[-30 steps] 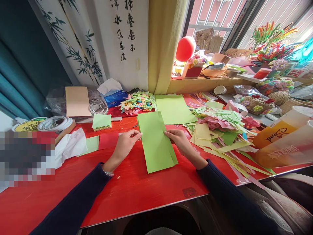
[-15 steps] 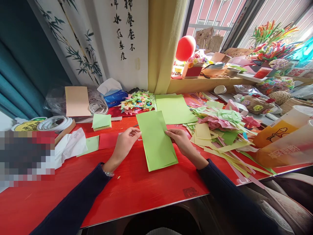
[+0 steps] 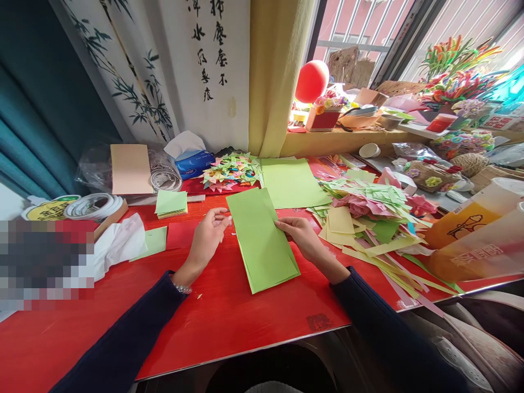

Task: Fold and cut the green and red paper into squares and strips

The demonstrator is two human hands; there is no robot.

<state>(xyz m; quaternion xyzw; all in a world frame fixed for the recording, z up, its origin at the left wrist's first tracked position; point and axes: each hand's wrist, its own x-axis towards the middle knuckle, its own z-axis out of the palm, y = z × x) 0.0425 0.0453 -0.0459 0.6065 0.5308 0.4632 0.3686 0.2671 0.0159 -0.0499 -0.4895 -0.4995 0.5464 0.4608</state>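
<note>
A folded sheet of green paper (image 3: 264, 240) is held tilted above the red table, its lower edge showing two layers slightly apart. My right hand (image 3: 301, 234) pinches its right edge between thumb and fingers. Just off the paper's left edge is my left hand (image 3: 208, 237), fingers bent and thumb a little apart from the index finger, with nothing clearly held. Behind the folded sheet lies a larger light green sheet (image 3: 295, 183). A red paper piece (image 3: 180, 234) lies to the left of my left hand.
On the red table (image 3: 229, 327), a pile of cut paper strips (image 3: 380, 207) spreads at right beside orange-printed rolls (image 3: 470, 229). Small folded paper pieces (image 3: 231, 170) are heaped at the back. A green paper stack (image 3: 171, 203), tape rolls (image 3: 96, 206) and crumpled tissue (image 3: 120, 240) stand left.
My left hand has come off the paper's left edge and drawn slightly left, its fingers loosening. The green paper has shifted slightly downward, still in my right hand.
</note>
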